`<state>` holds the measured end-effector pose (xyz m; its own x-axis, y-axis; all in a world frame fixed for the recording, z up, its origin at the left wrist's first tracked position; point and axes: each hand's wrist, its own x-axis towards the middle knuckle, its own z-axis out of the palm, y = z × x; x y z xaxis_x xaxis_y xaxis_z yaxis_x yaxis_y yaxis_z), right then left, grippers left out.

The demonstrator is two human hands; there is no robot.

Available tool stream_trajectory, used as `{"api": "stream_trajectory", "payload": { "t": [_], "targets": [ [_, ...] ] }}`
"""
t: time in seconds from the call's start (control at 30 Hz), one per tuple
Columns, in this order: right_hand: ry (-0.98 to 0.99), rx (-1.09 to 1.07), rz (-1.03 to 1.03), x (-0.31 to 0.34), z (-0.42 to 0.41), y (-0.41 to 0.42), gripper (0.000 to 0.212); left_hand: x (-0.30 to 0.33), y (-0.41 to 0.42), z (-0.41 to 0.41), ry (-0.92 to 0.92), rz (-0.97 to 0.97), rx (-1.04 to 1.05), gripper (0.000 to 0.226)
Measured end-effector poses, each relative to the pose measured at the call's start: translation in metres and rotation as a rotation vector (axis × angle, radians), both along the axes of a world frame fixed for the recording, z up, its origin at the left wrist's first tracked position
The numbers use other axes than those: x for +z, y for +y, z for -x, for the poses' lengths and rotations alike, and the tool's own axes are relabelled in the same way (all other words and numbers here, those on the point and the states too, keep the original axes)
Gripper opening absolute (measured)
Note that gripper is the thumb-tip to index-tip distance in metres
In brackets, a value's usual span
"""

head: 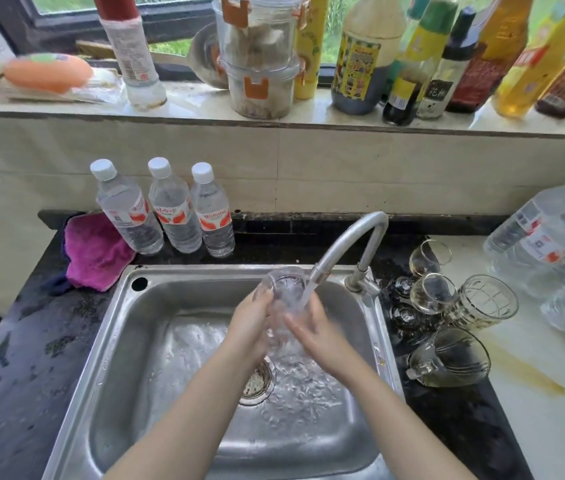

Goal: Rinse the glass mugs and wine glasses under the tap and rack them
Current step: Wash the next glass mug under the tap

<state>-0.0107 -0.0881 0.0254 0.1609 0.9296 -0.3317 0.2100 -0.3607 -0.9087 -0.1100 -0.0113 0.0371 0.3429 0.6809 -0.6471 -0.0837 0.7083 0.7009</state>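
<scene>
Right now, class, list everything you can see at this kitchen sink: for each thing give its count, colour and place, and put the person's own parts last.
Stainless steel sink: one, silver, centre.
Curved metal tap: one, silver, sink's right rear, water running.
Clear glass: one, under the stream, between both hands.
Small plastic water bottles: three, clear, white caps, behind the sink.
Magenta cloth: one, on the counter left of the sink.
Wine glasses: two at least, clear, lying right of the tap.
Ribbed glass mugs: two, clear, right counter.
Large water jugs: at least two, clear, far right.
Sauce and oil bottles: several, mixed colours, windowsill.
Clip-lid plastic containers: two, stacked, windowsill.
Left hand: holds the glass.
Right hand: on the glass.
</scene>
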Motion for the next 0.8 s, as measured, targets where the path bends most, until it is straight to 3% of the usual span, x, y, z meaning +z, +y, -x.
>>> {"api": "stream_trajectory", "payload": {
  "t": [0.1, 0.23, 0.33, 0.4, 0.47, 0.53, 0.6, 0.63, 0.7, 0.8],
  "targets": [
    [0.080, -0.160, 0.024, -0.012, -0.002, 0.016, 0.052, -0.005, -0.003, 0.003, 0.037, -0.027, -0.083, 0.027],
    [0.581, -0.234, 0.113, -0.020, -0.021, 0.031, 0.070, -0.002, -0.002, 0.006, -0.029, 0.024, -0.147, 0.025],
    [0.646, -0.222, 0.120, -0.030, -0.009, 0.021, 0.069, 0.000, 0.007, 0.007, -0.008, 0.041, -0.146, 0.022],
    [0.619, -0.303, 0.097, -0.031, -0.004, 0.021, 0.075, -0.006, 0.011, 0.006, 0.172, -0.156, -0.178, 0.017],
    [0.574, -0.349, 0.038, -0.024, -0.001, 0.027, 0.053, -0.019, 0.010, 0.004, 0.505, -0.554, -0.212, 0.019],
    [0.480, -0.382, -0.025, -0.013, 0.000, 0.033, 0.027, -0.022, 0.002, 0.000, 0.764, -0.894, -0.284, 0.035],
    [0.334, -0.453, -0.071, -0.002, 0.005, 0.037, 0.026, -0.021, -0.015, -0.003, 0.785, -1.092, -0.363, 0.056],
    [0.253, -0.485, -0.074, 0.000, 0.007, 0.036, 0.032, -0.023, -0.025, -0.003, 0.691, -1.091, -0.395, 0.058],
    [0.130, -0.491, -0.091, 0.004, 0.011, 0.032, 0.036, -0.019, -0.038, -0.004, 0.469, -0.906, -0.411, 0.054],
    [-0.072, -0.330, -0.187, 0.007, 0.021, 0.015, 0.045, -0.013, -0.025, -0.008, 0.307, -0.629, -0.198, 0.055]
  ]
}}
